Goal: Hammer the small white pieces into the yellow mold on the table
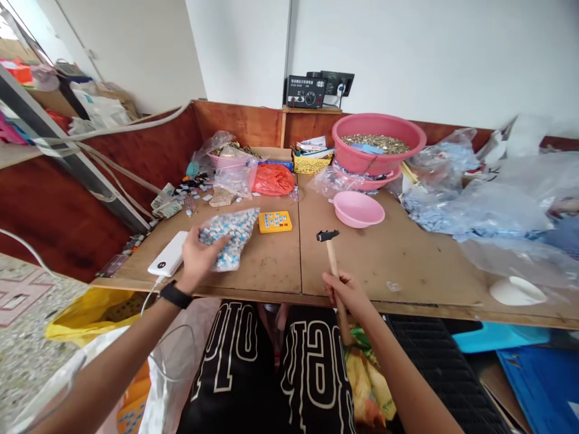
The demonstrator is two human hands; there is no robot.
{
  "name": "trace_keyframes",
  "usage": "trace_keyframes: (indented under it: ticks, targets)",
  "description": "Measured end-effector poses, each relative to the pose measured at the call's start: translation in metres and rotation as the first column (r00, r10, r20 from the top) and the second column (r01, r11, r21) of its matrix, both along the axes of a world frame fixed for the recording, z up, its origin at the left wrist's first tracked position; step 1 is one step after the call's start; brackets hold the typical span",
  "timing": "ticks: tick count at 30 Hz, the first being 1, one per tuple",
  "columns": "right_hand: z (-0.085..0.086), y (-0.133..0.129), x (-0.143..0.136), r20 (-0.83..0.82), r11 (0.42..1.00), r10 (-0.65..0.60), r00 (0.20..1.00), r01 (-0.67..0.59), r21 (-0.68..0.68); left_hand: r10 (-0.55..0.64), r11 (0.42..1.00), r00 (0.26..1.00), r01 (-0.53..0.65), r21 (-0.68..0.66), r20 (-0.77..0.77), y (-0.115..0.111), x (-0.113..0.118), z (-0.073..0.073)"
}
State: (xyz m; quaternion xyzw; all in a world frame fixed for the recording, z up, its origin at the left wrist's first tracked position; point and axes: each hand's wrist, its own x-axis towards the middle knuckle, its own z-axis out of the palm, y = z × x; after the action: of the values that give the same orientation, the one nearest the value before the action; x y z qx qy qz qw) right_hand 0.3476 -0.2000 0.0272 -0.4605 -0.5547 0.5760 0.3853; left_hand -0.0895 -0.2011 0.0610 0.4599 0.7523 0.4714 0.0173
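My left hand grips the left side of a clear plastic bag filled with small white and blue pieces, thumb over its front. In my right hand is a hammer, held by its wooden handle with the black head pointing up and away, above the table's front edge. Just right of the bag lies a yellow tray with blue and white pieces in its slots. A white power bank with a cable plugged in lies left of my left hand.
An empty pink basin stands right of centre, before a large red tub of brass-coloured parts. Behind are a red plastic bag and a yellow basket. Plastic bags of blue pieces cover the right; a white cup lies near the edge.
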Motion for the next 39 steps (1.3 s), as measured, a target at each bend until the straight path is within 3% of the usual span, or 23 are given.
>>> trace_keyframes:
  ticks: [3,6,8,10,11,13,17,21,26,29,32,34,36,39]
  targets:
    - [0.022,-0.014,0.007,0.124,0.999,-0.016,0.992,0.013,0.030,0.008,1.000,0.998,-0.009,-0.017,-0.068,-0.019,0.016,-0.027]
    - [0.033,-0.031,0.005,0.208,0.994,-0.027,0.978,0.005,0.108,-0.049,0.992,0.978,0.071,0.104,-0.204,-0.056,0.028,-0.032]
    - [0.034,-0.042,0.000,0.201,0.991,0.021,0.979,-0.047,0.126,-0.226,0.956,0.925,0.271,0.114,-0.306,-0.085,0.035,-0.033]
    - [0.032,-0.054,-0.008,0.180,0.984,0.059,0.982,-0.087,0.153,-0.438,0.880,0.810,0.476,-0.001,-0.390,-0.106,0.041,-0.039]
    - [0.030,-0.059,-0.012,0.173,0.981,0.069,0.983,-0.099,0.169,-0.506,0.845,0.758,0.531,-0.061,-0.411,-0.112,0.043,-0.044]
    - [0.025,-0.068,-0.022,0.148,0.979,0.078,0.986,-0.104,0.176,-0.543,0.826,0.726,0.552,-0.114,-0.423,-0.114,0.046,-0.054]
    - [0.015,-0.076,-0.039,0.050,0.995,0.056,0.997,-0.060,0.081,-0.512,0.841,0.770,0.539,-0.043,-0.380,-0.089,0.044,-0.069]
    - [0.006,-0.075,-0.043,0.018,0.999,0.009,1.000,-0.010,0.046,-0.503,0.850,0.792,0.526,-0.033,-0.345,-0.041,0.030,-0.070]
    - [0.001,-0.071,-0.047,-0.003,0.996,-0.040,0.999,0.040,0.079,-0.389,0.921,0.895,0.382,-0.077,-0.216,0.043,0.016,-0.042]
    - [0.002,-0.069,-0.052,0.004,0.996,-0.038,0.999,0.038,0.080,-0.236,0.960,0.963,0.252,0.123,-0.130,0.074,0.024,-0.014]
    - [0.003,-0.068,-0.052,0.043,0.994,-0.007,0.999,0.003,0.107,-0.133,0.905,0.972,0.199,0.376,-0.194,0.078,0.041,0.008]
    - [0.004,-0.065,-0.051,0.084,0.988,0.029,0.996,-0.041,0.147,-0.109,0.874,0.963,0.211,0.438,-0.245,0.074,0.049,0.012]
    - [0.006,-0.058,-0.050,0.129,0.980,0.047,0.991,-0.071,0.187,-0.153,0.866,0.955,0.252,0.431,-0.252,0.069,0.051,0.006]
    - [0.013,-0.039,-0.054,0.239,0.960,0.025,0.971,-0.090,0.264,-0.237,0.868,0.945,0.310,0.389,-0.224,0.055,0.045,-0.016]
